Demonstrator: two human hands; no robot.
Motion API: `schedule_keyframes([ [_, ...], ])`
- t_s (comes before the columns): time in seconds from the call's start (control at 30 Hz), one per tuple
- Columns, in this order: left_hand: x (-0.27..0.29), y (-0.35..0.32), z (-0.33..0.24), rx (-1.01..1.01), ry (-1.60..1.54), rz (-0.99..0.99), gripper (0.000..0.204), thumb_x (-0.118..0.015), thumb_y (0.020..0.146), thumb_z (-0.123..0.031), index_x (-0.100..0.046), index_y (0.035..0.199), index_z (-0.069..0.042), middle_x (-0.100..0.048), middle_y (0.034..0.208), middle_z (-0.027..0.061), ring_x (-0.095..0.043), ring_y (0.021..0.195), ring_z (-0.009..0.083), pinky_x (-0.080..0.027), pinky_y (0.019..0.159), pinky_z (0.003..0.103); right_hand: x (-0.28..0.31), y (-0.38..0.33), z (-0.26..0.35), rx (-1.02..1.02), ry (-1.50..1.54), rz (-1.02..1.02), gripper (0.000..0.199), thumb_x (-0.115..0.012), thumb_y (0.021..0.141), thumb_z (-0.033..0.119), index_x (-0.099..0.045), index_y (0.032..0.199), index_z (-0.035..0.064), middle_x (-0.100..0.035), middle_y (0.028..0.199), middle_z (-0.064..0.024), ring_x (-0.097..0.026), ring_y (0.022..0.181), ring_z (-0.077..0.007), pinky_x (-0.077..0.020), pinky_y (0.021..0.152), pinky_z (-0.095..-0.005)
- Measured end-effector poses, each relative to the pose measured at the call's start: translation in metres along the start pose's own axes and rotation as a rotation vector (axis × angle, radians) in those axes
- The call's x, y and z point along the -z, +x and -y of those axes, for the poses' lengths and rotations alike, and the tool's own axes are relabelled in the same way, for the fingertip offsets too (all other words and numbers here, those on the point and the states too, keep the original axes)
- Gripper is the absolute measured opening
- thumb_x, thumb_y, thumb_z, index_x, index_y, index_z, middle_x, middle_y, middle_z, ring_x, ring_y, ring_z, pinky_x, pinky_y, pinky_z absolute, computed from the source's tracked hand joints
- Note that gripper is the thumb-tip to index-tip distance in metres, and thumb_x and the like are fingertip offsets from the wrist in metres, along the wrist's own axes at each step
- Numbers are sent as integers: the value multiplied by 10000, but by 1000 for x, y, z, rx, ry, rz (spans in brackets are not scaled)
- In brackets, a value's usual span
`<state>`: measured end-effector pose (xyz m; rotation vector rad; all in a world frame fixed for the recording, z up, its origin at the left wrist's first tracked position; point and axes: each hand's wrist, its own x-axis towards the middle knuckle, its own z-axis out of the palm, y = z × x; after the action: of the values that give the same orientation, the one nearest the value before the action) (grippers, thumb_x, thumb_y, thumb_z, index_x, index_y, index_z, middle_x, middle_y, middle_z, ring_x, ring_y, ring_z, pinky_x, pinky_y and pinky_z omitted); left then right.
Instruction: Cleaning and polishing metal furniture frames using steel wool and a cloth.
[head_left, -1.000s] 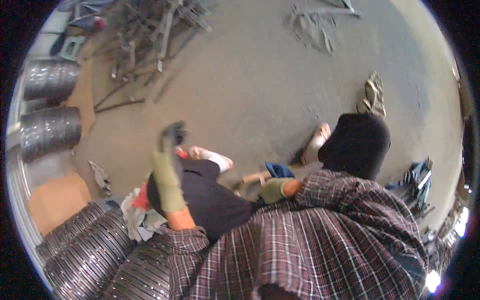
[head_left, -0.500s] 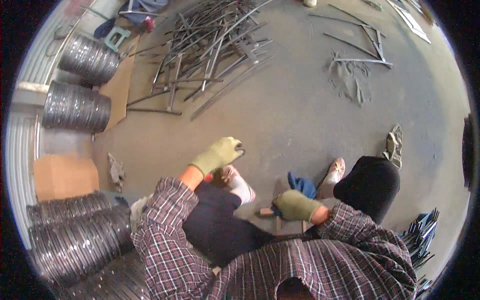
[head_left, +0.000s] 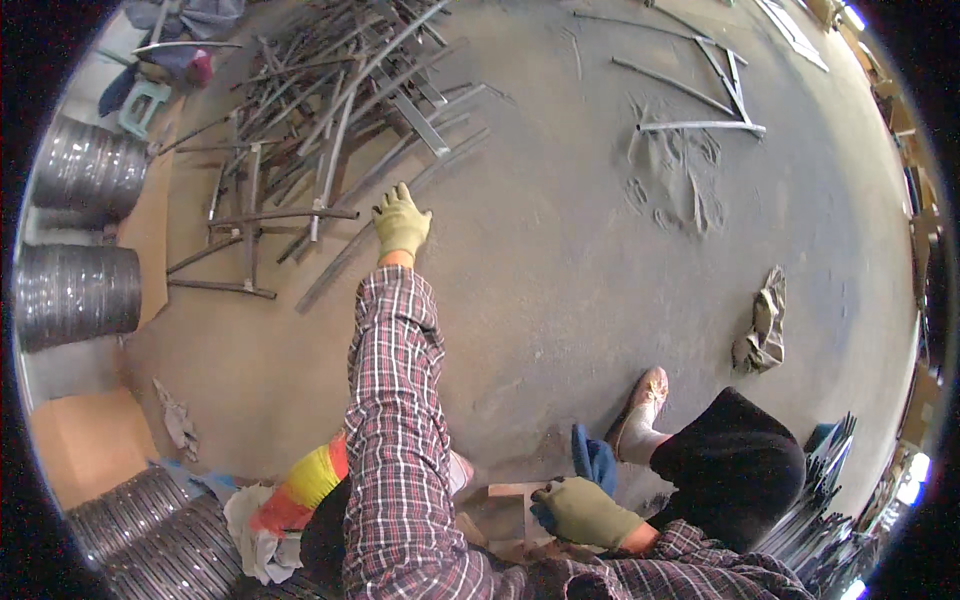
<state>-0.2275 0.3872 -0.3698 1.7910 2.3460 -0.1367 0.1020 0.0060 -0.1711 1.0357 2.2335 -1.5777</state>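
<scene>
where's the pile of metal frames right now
In the head view, the pile of metal frames lies on the floor at the upper left, beside and beyond the left hand and right of the green stool.

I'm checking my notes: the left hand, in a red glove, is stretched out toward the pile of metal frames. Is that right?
Not quite: the glove is pale yellow-green, as the head view shows. The left hand is stretched out toward the pile of metal frames.

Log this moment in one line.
left hand: open, outstretched near metal frame pile; right hand: curled beside blue cloth; grip: unclear
</scene>
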Motion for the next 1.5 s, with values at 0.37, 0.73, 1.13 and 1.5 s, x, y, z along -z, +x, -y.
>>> schedule_keyframes([
  [0.37,-31,-115,30,-109,-233,417,491,-696,812,-470,-722,1117,-86,-712,1062,206,-679,1021,380,-529,875,472,7,-12,15,111,-96,-128,227,-605,888,260,-674,913,45,-666,819,-160,-648,779,-365,-501,729,-474],
  [0.73,276,-172,118,-155,-247,-302,489,-784,736,-454,-760,1035,-67,-727,938,189,-707,880,335,-547,760,407,-26,-16,26,215,-350,-121,278,-611,882,314,-700,895,52,-699,833,-180,-683,770,-390,-533,718,-479],
  [1.13,368,-315,87,-257,-821,-670,354,-799,798,-269,-724,1003,10,-707,822,55,-631,648,161,-510,635,332,120,-69,55,115,177,-712,361,-648,897,248,-660,1211,69,-734,887,-101,-707,742,-249,-566,650,-402],
  [1.5,316,-351,55,-414,-1846,-377,451,-783,846,-315,-605,1139,-22,-614,801,21,-547,597,78,-409,473,221,308,-135,-41,495,694,-1442,432,-551,985,134,-513,1410,68,-594,864,1,-535,651,-83,-463,585,-247],
])
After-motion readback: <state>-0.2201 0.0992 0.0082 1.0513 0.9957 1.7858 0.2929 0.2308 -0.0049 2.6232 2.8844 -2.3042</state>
